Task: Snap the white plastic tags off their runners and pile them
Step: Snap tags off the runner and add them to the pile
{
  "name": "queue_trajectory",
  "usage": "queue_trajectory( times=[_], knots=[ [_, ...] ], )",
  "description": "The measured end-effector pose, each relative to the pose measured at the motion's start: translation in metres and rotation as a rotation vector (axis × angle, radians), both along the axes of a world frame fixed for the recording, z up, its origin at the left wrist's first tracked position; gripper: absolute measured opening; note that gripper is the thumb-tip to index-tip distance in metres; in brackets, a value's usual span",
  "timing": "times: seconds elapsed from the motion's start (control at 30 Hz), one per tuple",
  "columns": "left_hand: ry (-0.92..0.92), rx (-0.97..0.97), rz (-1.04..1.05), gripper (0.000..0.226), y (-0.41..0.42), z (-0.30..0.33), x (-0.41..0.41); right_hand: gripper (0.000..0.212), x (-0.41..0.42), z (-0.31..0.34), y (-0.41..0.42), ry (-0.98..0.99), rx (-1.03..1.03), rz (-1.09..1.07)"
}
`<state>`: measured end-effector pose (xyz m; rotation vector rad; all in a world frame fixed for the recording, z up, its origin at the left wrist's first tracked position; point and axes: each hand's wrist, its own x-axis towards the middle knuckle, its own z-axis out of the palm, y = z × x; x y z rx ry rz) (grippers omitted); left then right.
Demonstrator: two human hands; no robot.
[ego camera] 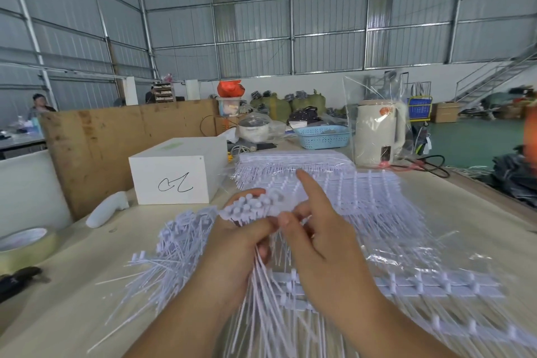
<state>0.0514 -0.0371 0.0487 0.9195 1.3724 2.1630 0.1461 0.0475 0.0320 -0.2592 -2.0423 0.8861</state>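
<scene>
My left hand (pixel 235 244) grips a bunch of white plastic tags (pixel 252 206), their round heads pointing up and their thin tails hanging below my fist. My right hand (pixel 316 229) pinches the same bunch from the right with thumb and bent fingers, its index finger stretched upward. A loose pile of snapped-off tags (pixel 171 253) lies on the table left of my hands. Tags still on their runners (pixel 406 288) spread in sheets to the right and behind, and a far stack (pixel 293 160) lies in clear plastic.
A white box (pixel 174 174) with a black scribble stands at the back left, beside a white handheld object (pixel 106 211). A tape roll (pixel 24 244) and a black tool (pixel 17 279) lie at the left edge. A cream kettle (pixel 377 136) in plastic and a blue basket (pixel 322 136) stand behind.
</scene>
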Motion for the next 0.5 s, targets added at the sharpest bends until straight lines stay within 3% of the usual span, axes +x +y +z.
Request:
queue_trajectory(
  times=[0.13, 0.23, 0.33, 0.4, 0.5],
  knots=[
    [-0.174, 0.128, -0.002, 0.037, -0.001, -0.002, -0.005, 0.090, -0.008, -0.009, -0.021, -0.179, -0.123, 0.186],
    [-0.162, 0.116, -0.034, 0.028, -0.005, 0.001, -0.006, 0.091, -0.012, -0.012, -0.027, -0.202, -0.140, 0.210],
    [-0.137, 0.145, -0.029, 0.035, -0.007, 0.005, -0.009, 0.095, -0.015, -0.016, -0.024, -0.198, -0.208, 0.225],
    [-0.118, 0.175, -0.035, 0.049, -0.007, 0.006, -0.009, 0.089, -0.017, -0.021, -0.024, -0.243, -0.286, 0.266],
    [-0.104, 0.190, -0.058, 0.066, -0.005, 0.003, -0.010, 0.053, -0.019, -0.024, -0.026, -0.267, -0.309, 0.327]
  ],
)
